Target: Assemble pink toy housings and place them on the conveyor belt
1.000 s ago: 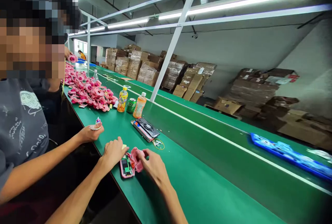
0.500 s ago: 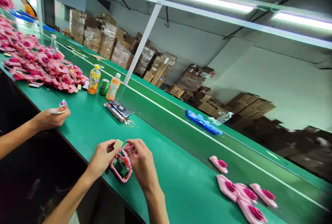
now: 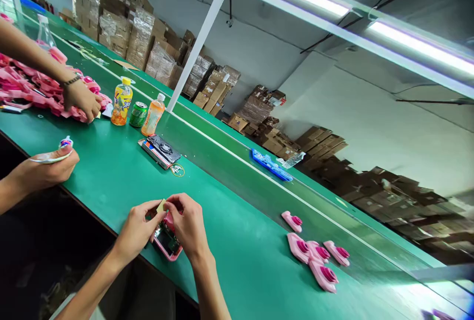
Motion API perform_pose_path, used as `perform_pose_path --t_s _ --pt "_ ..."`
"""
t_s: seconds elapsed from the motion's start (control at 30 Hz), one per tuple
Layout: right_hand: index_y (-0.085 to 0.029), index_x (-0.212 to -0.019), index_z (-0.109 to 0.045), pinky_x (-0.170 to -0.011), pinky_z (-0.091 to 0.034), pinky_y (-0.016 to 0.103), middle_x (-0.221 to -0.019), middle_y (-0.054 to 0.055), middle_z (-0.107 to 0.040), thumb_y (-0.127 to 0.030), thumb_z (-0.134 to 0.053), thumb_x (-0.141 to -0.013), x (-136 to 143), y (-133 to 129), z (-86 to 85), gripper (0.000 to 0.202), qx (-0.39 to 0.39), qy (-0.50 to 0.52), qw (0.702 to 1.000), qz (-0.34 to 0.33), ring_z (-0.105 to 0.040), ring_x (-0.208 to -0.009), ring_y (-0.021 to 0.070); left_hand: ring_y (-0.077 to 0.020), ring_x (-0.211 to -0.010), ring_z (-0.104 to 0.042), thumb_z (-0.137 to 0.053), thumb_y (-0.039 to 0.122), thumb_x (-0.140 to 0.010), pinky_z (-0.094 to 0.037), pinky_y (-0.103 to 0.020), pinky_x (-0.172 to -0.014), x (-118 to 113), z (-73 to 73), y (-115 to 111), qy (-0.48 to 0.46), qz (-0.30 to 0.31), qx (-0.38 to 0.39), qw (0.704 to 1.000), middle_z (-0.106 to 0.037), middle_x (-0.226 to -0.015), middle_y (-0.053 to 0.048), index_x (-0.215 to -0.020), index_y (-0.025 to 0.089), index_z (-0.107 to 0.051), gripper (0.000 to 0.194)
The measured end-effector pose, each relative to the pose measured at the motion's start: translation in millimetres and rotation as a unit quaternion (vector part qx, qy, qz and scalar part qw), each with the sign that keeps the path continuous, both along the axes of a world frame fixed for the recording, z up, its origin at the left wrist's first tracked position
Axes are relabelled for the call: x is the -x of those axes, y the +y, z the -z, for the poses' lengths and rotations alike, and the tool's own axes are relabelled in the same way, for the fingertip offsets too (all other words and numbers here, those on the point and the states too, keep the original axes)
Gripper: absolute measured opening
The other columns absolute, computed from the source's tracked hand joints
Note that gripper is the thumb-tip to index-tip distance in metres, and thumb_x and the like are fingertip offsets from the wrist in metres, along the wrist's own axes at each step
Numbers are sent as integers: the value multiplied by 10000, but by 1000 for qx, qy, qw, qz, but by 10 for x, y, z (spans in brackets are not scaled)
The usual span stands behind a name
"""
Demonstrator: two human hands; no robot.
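Note:
My left hand (image 3: 136, 228) pinches a small pale-yellow square piece (image 3: 161, 206) between thumb and fingers. The fingertips of my right hand (image 3: 189, 223) close on the same piece from the other side. Right below them, an opened pink toy-camera-like shell (image 3: 177, 256) lies on the green table, with a green circuit board (image 3: 166, 239) and a dark rectangular part inside. A pink part (image 3: 169, 221) of it shows between my hands, partly covered by the right one.
At left, a co-worker's hand (image 3: 52, 169) holds a white item; another hand (image 3: 81, 99) reaches into a pink parts pile (image 3: 33, 88). Drinks (image 3: 138, 114), a flat box (image 3: 159, 151) and a rubber band (image 3: 177, 170) lie ahead. Pink cameras (image 3: 322, 275) sit right, a blue tray (image 3: 272, 165) beyond.
My right fingers have moved from the pink part to the yellow piece. A co-worker's braceleted arm has come in over the pink pile. The view has shifted right.

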State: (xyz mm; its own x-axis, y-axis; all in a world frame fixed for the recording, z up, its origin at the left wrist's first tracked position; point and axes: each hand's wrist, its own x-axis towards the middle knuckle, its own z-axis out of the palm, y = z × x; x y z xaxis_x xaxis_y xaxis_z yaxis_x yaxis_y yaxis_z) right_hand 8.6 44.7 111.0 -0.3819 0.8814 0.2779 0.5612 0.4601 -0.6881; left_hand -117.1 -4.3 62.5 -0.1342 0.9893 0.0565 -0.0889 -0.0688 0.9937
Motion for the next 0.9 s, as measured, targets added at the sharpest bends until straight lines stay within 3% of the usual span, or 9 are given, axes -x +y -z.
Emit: perform_pose_path --t_s 0.2,0.4,0.47,0.63,0.73,0.83,0.9 --pt "-195 -811 -663 -725 -464 253 -811 6 -690 -77 -632 -885 -9 46 -55 142 -29 -74 996 -34 -619 -749 148 -98 -450 -418 -599 513 -870 -349 -211 -447 10 -7 -8 0 2 6 1000 -497 -577 54 -938 149 -713 387" --pt "-187 -908 -586 -715 -504 287 -898 46 -635 -54 -494 -939 -54 39 22 164 -124 -212 964 -105 -597 -784 177 -91 -423 -353 -606 534 -858 -273 -215 -411 -20 62 68 -11 -2 23 1000 -449 -517 65 -858 146 -691 396" --pt "-189 -943 -565 -748 -532 308 -964 68 -635 -44 -442 -951 -75 16 73 191 -154 -219 957 -112 -603 -848 191 -94 -429 -368 -623 549 -841 -301 -217 -425 3 61 105 -44 13 18 999 -458 -521 65 -883 140 -688 416" --pt "-216 -991 -540 -878 -567 354 -1122 81 -681 -25 -415 -963 -134 -40 36 229 -190 -192 948 -168 -626 -1048 213 -123 -597 -509 -712 642 -761 -443 -233 -574 111 -4 132 -191 133 28 972 -571 -667 11 -941 122 -675 552" --pt "-222 -1106 -551 -992 -553 415 -1223 95 -691 -41 -428 -963 -189 -168 -22 261 -226 -197 932 -202 -620 -1164 251 -108 -567 -472 -718 685 -748 -402 -224 -537 121 20 146 -215 88 38 972 -538 -641 26 -918 121 -664 591" --pt "-252 -1170 -557 -890 -602 367 -1123 65 -728 -82 -386 -988 -329 -406 -40 302 -248 -135 946 -159 -692 -1045 235 -104 -569 -467 -726 672 -748 -388 -228 -534 107 69 177 -214 11 43 976 -567 -679 12 -897 131 -658 565" --pt "-290 -1066 -597 -713 -613 298 -927 9 -735 -135 -423 -1001 -468 -561 -69 242 -259 -74 962 -44 -726 -821 199 -110 -597 -488 -720 650 -767 -409 -237 -556 94 80 180 -214 -13 46 976 -618 -759 -12 -962 144 -656 546"
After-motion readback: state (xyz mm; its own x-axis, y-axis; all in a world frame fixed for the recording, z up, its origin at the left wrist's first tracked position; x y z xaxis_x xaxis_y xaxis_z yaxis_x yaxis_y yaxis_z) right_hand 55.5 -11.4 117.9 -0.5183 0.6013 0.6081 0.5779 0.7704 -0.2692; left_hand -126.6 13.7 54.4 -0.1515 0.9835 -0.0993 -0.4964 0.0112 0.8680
